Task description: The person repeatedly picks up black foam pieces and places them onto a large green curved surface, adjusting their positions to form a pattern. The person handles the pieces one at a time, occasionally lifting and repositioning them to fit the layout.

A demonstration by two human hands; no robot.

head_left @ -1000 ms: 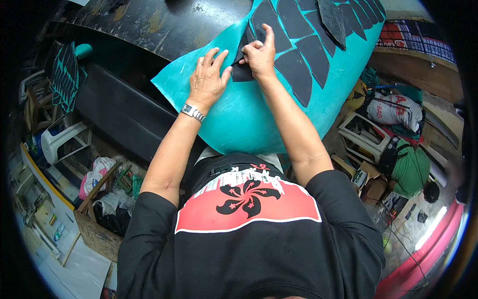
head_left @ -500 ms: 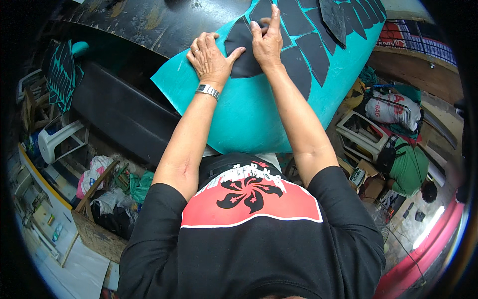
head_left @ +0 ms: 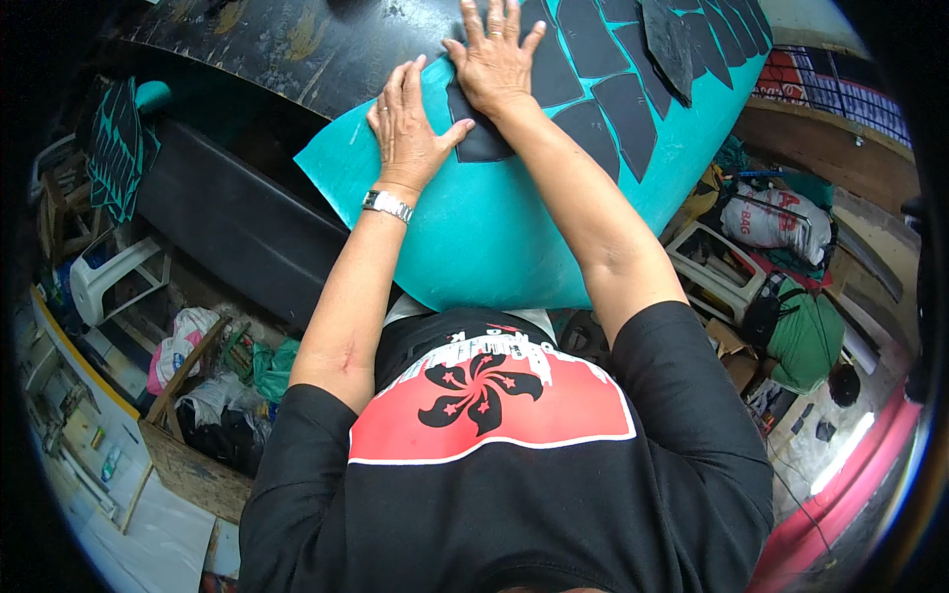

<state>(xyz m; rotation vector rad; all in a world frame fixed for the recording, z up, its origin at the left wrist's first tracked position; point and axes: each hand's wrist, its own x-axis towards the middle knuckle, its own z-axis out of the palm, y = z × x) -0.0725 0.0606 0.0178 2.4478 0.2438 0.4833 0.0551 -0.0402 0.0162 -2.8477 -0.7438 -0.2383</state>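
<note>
On the far side of the scene, a large curved teal sheet (head_left: 494, 237) is draped over a dark work surface, its near edge hanging toward the person's chest. Rows of black scale-shaped cut-outs (head_left: 633, 119) are laid on the sheet from the centre toward the far right, overlapping like roof tiles.

One black scale-shaped piece (head_left: 481, 141) at the left end of the rows lies under both hands. The left hand (head_left: 410, 133) is laid flat, fingers close together and pointing away, thumb spread toward the right so that its tip rests at the piece's left edge; nothing is gripped. A silver metal wristwatch (head_left: 387, 206) is worn on that wrist. The right hand (head_left: 497, 59) is spread wide, palm down, fingers fanned over the far part of the same piece; nothing is pinched either.

Flat palms rather than fingertips are applied, judged to be a means of pressing the thin piece evenly against the curved sheet and keeping it aligned with its neighbours. Both arms are extended fully, which suggests body weight is being transferred into the contact.

At the near left, a white plastic stool (head_left: 114, 282) and cluttered bags are seen on the floor; at the right, a green bundle (head_left: 811, 336) lies beside a white crate (head_left: 717, 267).
</note>
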